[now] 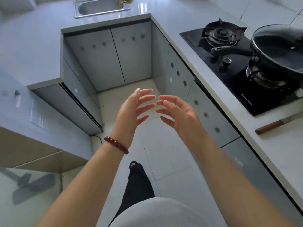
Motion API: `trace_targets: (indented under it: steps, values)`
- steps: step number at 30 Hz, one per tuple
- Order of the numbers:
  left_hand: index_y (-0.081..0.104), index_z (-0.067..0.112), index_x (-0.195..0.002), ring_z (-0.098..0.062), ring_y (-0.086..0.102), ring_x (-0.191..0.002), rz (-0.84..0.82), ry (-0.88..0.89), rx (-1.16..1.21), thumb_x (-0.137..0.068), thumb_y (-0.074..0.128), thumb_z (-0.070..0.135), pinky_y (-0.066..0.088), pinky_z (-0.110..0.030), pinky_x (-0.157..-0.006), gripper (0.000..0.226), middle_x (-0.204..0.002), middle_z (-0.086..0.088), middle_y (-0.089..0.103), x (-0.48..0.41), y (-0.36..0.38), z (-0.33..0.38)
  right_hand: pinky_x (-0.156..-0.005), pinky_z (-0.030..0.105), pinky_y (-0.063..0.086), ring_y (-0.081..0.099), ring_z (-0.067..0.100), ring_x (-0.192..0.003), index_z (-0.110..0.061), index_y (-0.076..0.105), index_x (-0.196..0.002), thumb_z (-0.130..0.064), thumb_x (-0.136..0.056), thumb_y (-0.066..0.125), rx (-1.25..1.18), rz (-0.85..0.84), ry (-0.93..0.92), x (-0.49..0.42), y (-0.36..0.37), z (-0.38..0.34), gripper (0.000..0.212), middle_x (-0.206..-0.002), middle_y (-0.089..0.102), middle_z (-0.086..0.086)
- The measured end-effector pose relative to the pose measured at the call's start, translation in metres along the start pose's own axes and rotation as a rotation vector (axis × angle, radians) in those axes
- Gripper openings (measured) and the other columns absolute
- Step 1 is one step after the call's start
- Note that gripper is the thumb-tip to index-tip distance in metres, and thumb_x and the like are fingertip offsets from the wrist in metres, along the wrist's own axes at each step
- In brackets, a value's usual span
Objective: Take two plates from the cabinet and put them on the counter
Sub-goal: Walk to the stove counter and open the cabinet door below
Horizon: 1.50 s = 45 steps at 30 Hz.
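Left hand [131, 110] and right hand [178, 112] hover empty, fingers loosely spread, before shut cabinet doors [114, 58], with no plates in view; plates would likely be stiff, smooth and breakable, best held at opposite rims, thumbs on top.

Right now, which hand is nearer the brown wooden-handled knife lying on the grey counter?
Right. The right hand is left of the brown wooden-handled knife, off the counter; the left hand is farther left, beyond it.
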<state>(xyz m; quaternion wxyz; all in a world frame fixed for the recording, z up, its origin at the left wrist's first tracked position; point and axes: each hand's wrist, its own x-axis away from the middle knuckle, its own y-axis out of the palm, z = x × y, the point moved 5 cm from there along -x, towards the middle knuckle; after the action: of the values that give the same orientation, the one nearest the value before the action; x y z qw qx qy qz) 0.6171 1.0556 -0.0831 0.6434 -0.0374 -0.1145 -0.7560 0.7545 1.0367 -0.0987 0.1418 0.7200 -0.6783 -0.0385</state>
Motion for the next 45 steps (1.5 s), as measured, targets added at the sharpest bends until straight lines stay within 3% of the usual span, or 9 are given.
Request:
trace_targets:
  steps: [10,15,26,33,40,45]
  values:
    - [0.065,0.029,-0.105,-0.010,0.064,-0.098,-0.094,0.020,-0.063,-0.080,0.037,0.053,0.046,-0.033,-0.085,0.045,-0.108,0.006,0.068,-0.163,-0.045,0.055,-0.082,0.030,0.047,0.064,0.013,-0.095,-0.029,0.068,-0.096,-0.036,-0.077,0.064,-0.013,0.069,-0.044,-0.165,0.017,-0.031,0.020,-0.099,0.068,-0.005]
    - [0.066,0.030,-0.102,-0.011,0.064,-0.098,-0.126,-0.032,-0.054,-0.079,0.037,0.054,0.045,-0.033,-0.086,0.044,-0.108,0.007,0.069,-0.229,-0.053,0.060,-0.090,0.035,0.048,0.064,0.015,-0.095,-0.027,0.067,-0.099,-0.035,-0.078,0.063,-0.027,0.152,-0.015,-0.220,0.007,-0.032,0.022,-0.101,0.068,-0.003]
    - [0.067,0.032,-0.097,-0.009,0.064,-0.095,-0.194,-0.092,-0.077,-0.079,0.039,0.052,0.045,-0.034,-0.085,0.040,-0.102,0.009,0.070,-0.386,-0.022,0.077,-0.090,0.035,0.047,0.063,0.014,-0.094,-0.025,0.066,-0.100,-0.033,-0.078,0.063,-0.006,0.230,-0.007,-0.363,-0.047,-0.060,0.023,-0.103,0.066,-0.001]
    - [0.065,0.028,-0.099,-0.015,0.064,-0.099,-0.225,-0.072,-0.125,-0.094,0.034,0.039,0.045,-0.034,-0.085,0.033,-0.110,0.002,0.068,-0.477,0.015,0.110,-0.083,0.028,0.049,0.064,0.013,-0.094,-0.029,0.066,-0.096,-0.034,-0.077,0.063,-0.035,0.306,-0.086,-0.439,-0.100,-0.101,0.019,-0.101,0.068,-0.005]
    - [0.067,0.030,-0.097,-0.013,0.065,-0.097,-0.368,-0.107,-0.156,-0.085,0.040,0.049,0.046,-0.031,-0.083,0.035,-0.108,0.004,0.069,-0.539,0.048,0.110,-0.081,0.028,0.046,0.064,0.011,-0.092,-0.023,0.064,-0.103,-0.033,-0.077,0.064,-0.082,0.430,-0.063,-0.475,-0.138,-0.103,0.028,-0.104,0.067,-0.003]
    - [0.070,0.039,-0.089,-0.006,0.067,-0.093,-0.547,-0.114,-0.197,-0.078,0.039,0.055,0.045,-0.030,-0.079,0.036,-0.103,0.012,0.071,-0.591,0.076,0.110,-0.085,0.030,0.048,0.062,0.013,-0.095,-0.021,0.064,-0.103,-0.029,-0.083,0.063,-0.095,0.586,-0.085,-0.498,-0.157,-0.108,0.022,-0.106,0.064,0.001]
